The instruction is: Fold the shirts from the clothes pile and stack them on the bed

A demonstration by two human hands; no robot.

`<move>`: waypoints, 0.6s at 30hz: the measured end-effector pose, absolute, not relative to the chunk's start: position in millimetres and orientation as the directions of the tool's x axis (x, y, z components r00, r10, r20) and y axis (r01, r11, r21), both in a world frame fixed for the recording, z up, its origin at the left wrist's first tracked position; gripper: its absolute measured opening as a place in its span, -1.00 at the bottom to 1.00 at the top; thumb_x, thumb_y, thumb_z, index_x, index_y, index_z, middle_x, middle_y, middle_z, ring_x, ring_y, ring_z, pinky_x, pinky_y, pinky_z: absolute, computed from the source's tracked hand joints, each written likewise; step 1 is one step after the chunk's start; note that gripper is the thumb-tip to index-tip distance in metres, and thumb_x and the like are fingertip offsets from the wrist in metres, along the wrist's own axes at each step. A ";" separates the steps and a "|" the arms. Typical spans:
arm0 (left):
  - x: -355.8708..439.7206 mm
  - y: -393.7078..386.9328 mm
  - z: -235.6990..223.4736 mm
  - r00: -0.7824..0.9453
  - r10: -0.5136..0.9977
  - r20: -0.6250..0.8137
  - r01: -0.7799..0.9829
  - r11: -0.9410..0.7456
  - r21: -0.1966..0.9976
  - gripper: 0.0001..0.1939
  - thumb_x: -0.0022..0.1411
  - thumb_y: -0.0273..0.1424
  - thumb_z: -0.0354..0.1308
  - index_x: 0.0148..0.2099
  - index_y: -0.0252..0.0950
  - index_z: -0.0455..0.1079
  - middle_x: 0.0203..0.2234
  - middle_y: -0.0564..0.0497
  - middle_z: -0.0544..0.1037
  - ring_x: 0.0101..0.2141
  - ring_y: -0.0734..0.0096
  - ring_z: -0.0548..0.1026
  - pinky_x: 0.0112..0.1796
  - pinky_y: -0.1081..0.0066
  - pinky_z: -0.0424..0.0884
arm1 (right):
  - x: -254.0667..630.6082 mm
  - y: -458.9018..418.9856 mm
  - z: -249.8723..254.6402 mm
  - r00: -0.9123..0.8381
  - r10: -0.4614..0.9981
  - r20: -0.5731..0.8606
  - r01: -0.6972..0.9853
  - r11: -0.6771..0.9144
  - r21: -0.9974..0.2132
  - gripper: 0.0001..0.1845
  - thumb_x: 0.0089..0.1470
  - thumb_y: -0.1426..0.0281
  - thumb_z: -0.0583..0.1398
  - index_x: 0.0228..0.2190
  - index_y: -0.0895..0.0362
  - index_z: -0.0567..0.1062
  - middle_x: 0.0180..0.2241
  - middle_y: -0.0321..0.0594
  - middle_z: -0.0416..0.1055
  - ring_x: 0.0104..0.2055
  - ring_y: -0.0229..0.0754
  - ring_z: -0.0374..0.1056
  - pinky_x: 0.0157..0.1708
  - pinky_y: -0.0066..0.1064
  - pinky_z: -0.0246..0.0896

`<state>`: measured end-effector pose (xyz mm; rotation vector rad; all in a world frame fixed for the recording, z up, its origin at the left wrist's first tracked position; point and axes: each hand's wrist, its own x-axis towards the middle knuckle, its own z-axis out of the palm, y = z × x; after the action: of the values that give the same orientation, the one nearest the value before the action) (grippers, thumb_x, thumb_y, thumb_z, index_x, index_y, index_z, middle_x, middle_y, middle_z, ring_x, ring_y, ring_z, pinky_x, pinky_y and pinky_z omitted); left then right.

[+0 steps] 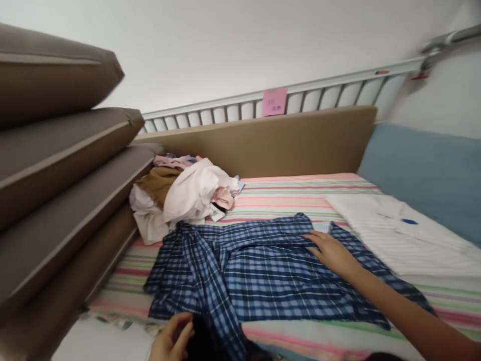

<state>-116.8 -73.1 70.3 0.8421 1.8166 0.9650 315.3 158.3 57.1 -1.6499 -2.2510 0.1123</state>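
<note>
Across striped bedding lies a plaid shirt. Your right hand spreads open over it; your left hand curls, grip unclear.

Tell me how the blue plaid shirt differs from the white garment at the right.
Colour: the blue plaid shirt is checked in blues with pale lines; the white garment is mostly white, with a small blue patch.
Place: the plaid shirt lies in front of the person, the white garment beyond it to the right.
Hands: the right hand is over the plaid shirt; neither hand is at the white garment.
Shared: both lie on striped bedding.
</note>
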 end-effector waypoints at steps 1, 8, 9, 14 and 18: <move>-111.2 -74.3 72.4 -0.386 0.827 -0.409 0.080 0.471 0.878 -0.40 -0.27 0.03 0.26 -0.19 -0.22 0.39 -0.17 -0.20 0.53 -0.21 0.00 0.52 -0.52 0.32 0.44 | 309.3 152.0 58.8 -0.280 0.929 0.241 0.903 0.340 -0.263 -0.59 -0.02 0.34 0.11 -0.12 0.16 0.50 0.03 0.01 0.36 0.06 0.06 0.27 0.10 -0.08 0.10; -65.9 -90.3 58.5 -0.263 0.695 -0.669 -0.346 0.579 0.738 -0.24 -0.12 -0.20 0.23 0.13 -0.29 0.08 0.14 -0.33 0.23 -0.27 0.11 0.53 -0.45 0.25 0.47 | 311.0 46.2 53.1 -0.353 0.891 0.286 0.839 0.436 -0.326 -0.62 0.05 0.21 0.05 -0.18 0.03 0.53 0.01 -0.11 0.39 0.05 0.00 0.31 0.05 -0.09 0.22; -57.0 -94.6 52.0 -0.237 0.681 -0.693 -0.364 0.599 0.713 -0.18 -0.12 -0.21 0.24 0.17 -0.27 0.01 0.17 -0.33 0.17 -0.26 0.10 0.52 -0.42 0.23 0.48 | 316.5 26.3 49.0 -0.344 0.894 0.287 0.844 0.429 -0.322 -0.62 0.05 0.20 0.05 -0.18 0.02 0.54 0.00 -0.11 0.40 0.03 0.00 0.32 0.03 -0.10 0.25; -19.2 -102.2 18.7 -0.171 0.682 -0.711 -0.337 0.637 0.693 -0.09 -0.25 -0.14 0.32 0.16 -0.19 0.07 0.18 -0.31 0.19 -0.04 -0.08 0.42 -0.20 0.07 0.46 | 330.0 -52.8 37.6 -0.290 0.929 0.232 0.904 0.345 -0.253 -0.64 0.05 0.21 0.04 -0.26 -0.03 0.58 -0.16 -0.16 0.51 -0.12 0.03 0.43 -0.11 -0.08 0.38; -10.7 -92.6 15.6 -0.092 0.771 -0.630 -0.217 0.602 0.769 -0.23 -0.48 -0.16 0.41 -0.08 -0.17 0.36 -0.09 -0.27 0.48 0.09 -0.16 0.30 -0.04 0.07 0.35 | 324.2 -69.9 44.7 -0.278 0.930 0.241 0.908 0.336 -0.250 -0.69 0.02 0.25 0.06 -0.31 -0.08 0.59 -0.25 -0.21 0.54 -0.20 0.03 0.46 -0.17 -0.10 0.41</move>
<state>-10.7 -92.6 15.6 0.5037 1.4364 0.8863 324.2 -69.9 44.7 -1.6314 -2.2648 0.0898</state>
